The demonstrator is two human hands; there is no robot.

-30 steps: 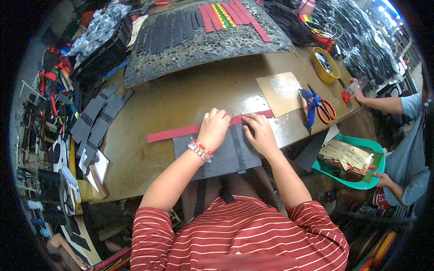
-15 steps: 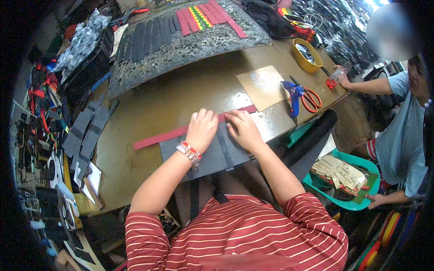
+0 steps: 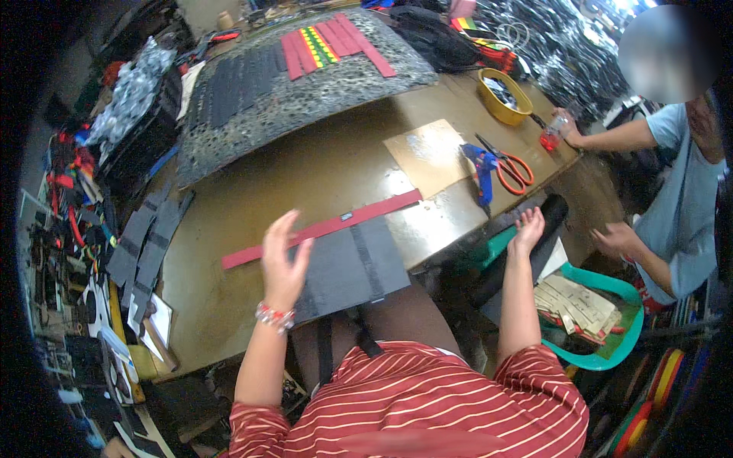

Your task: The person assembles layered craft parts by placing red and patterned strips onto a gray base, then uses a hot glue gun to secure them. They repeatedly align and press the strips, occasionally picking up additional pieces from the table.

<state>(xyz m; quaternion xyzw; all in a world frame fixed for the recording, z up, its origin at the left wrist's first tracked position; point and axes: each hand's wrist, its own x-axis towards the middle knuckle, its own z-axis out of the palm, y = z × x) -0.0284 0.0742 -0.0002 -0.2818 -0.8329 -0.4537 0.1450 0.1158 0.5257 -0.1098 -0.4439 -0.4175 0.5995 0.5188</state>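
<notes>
My left hand (image 3: 284, 263) is raised over the left part of a dark grey fabric panel (image 3: 343, 267), its fingers apart and holding nothing. Off the table's front edge, my right hand (image 3: 527, 231) is beside a black roll (image 3: 538, 244), palm up with loosely spread fingers and nothing in them. Along the panel's far edge lies a long dark red strip (image 3: 317, 227), with a small dark label (image 3: 347, 217) near its middle. A black strap (image 3: 366, 259) crosses the panel, which overhangs the table's front edge.
A blue glue gun (image 3: 481, 172) and orange-handled scissors (image 3: 513, 172) lie right of a cardboard sheet (image 3: 427, 159). Behind stands a speckled board (image 3: 305, 95) bearing strips. A yellow basin (image 3: 504, 98) is far right. At right, a co-worker (image 3: 683, 206) is near a teal tray (image 3: 588, 360).
Both my hands have come off the red strip: the left moved left, the right swung right past the table edge. The label now shows. The co-worker's lower hand has left the teal tray.
</notes>
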